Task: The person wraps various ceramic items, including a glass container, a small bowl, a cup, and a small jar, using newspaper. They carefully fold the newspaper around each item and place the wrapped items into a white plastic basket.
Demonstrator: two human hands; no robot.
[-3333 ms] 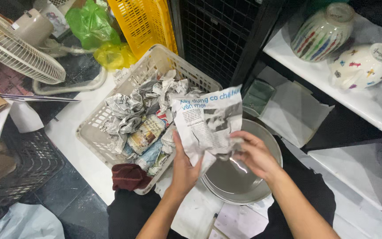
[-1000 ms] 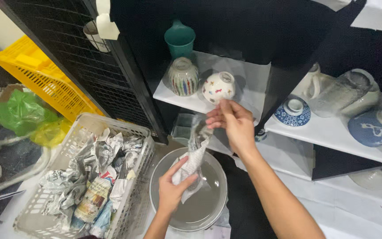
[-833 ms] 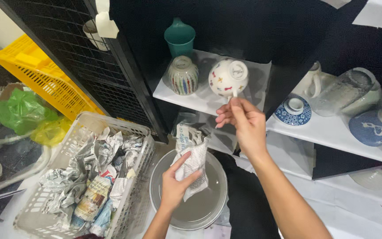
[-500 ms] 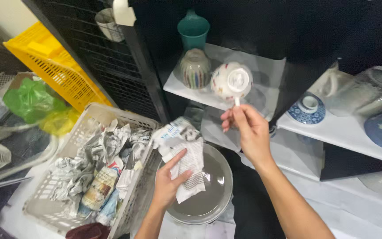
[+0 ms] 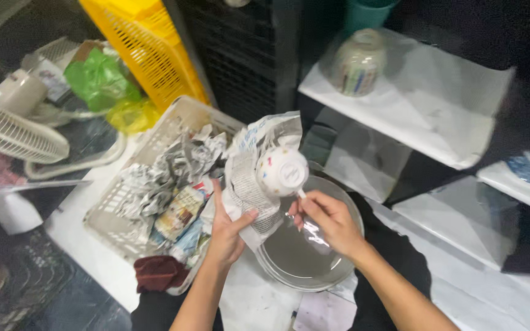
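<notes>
Rounded glazed cup lowered, crumpled newspaper beside

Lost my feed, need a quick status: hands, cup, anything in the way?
Left hand grips newspaper sheet. Right hand holds white patterned cup against the paper. Grey plates below; basket of wrapped items beside left hand.

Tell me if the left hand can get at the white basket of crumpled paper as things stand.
Probably yes, once freed. The basket sits right beside the left hand with nothing between them, but that hand holds newspaper against the cup.
</notes>
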